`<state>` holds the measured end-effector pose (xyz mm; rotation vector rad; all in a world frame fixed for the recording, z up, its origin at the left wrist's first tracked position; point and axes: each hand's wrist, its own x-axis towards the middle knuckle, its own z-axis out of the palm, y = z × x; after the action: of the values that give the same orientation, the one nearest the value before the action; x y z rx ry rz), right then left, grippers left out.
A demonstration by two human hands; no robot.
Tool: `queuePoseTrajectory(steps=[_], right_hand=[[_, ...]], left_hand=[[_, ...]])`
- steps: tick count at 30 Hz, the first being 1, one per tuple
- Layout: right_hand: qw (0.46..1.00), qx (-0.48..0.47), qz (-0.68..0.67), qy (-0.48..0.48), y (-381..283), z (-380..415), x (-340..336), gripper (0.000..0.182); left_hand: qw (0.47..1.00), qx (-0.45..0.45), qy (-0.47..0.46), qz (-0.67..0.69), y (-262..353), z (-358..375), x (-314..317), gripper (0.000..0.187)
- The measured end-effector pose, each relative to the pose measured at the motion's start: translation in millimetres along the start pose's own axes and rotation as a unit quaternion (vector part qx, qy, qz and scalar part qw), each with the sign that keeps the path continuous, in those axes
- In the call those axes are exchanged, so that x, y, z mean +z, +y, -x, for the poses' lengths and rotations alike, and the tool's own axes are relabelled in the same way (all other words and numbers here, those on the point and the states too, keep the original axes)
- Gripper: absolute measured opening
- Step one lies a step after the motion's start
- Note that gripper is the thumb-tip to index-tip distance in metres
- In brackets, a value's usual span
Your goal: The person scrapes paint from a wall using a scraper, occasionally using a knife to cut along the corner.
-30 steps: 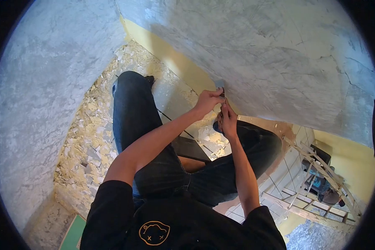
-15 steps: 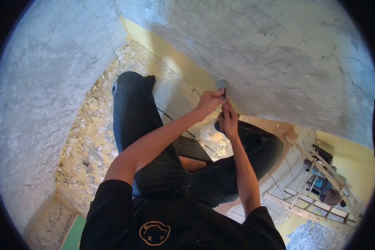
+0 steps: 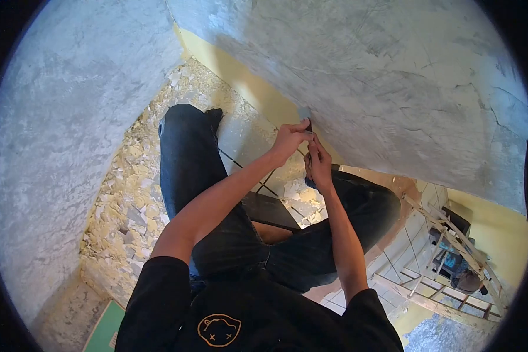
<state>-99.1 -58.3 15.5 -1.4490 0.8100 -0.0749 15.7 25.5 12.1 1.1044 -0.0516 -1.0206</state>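
Observation:
A putty knife (image 3: 309,125) with a grey blade and dark handle rests against the lower part of the plastered wall (image 3: 381,94), where a strip of yellow paint (image 3: 249,88) borders the bare grey. My left hand (image 3: 290,141) is closed around the handle near the blade. Just below it, my right hand (image 3: 320,167) grips the handle's rear end, fingers bent. The exact finger placement is partly hidden where the two hands meet.
Yellow and white paint flakes (image 3: 123,217) cover the floor along the left wall (image 3: 58,146). My bent legs (image 3: 190,152) flank a dark flat board (image 3: 270,210). A wooden ladder (image 3: 446,234) stands at the right, near dark items. Something green (image 3: 104,328) lies at lower left.
Both hands and the putty knife have shifted slightly up and to the left along the yellow strip. My grip looks the same.

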Motion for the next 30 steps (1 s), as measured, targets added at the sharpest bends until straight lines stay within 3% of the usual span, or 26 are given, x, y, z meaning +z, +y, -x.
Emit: queuePoseTrajectory(steps=[2,4,8,10,23,28,30], right_hand=[[1.0,0.002,0.003,-0.002,2.1,7.1,-8.1,0.047],[1.0,-0.003,-0.016,0.019,6.9,8.7,-10.9,0.047],[1.0,-0.01,0.009,0.01,14.1,-8.5,-11.3,0.048],[1.0,0.0,0.024,0.019,2.9,-6.6,0.2,0.049],[1.0,-0.013,-0.018,0.017,5.4,12.8,-14.9,0.048],[1.0,-0.004,0.006,0.021,2.5,-4.2,3.1,0.047],[1.0,-0.004,0.011,-0.001,0.5,-5.5,0.3,0.044]], left_hand=[[1.0,-0.001,0.003,-0.008,-8.6,-1.4,9.4,0.048],[0.996,0.058,0.018,-0.061,-21.5,-5.2,12.4,0.045],[0.998,0.04,-0.036,-0.023,-17.0,-15.9,0.6,0.043],[1.0,0.008,0.014,-0.017,-2.8,-11.2,0.0,0.041],[0.994,0.058,-0.01,-0.089,-20.5,-8.9,10.2,0.045],[0.999,-0.002,0.039,-0.024,8.3,-6.0,1.5,0.042],[0.999,0.005,0.016,-0.028,5.1,-8.0,-0.2,0.042]])
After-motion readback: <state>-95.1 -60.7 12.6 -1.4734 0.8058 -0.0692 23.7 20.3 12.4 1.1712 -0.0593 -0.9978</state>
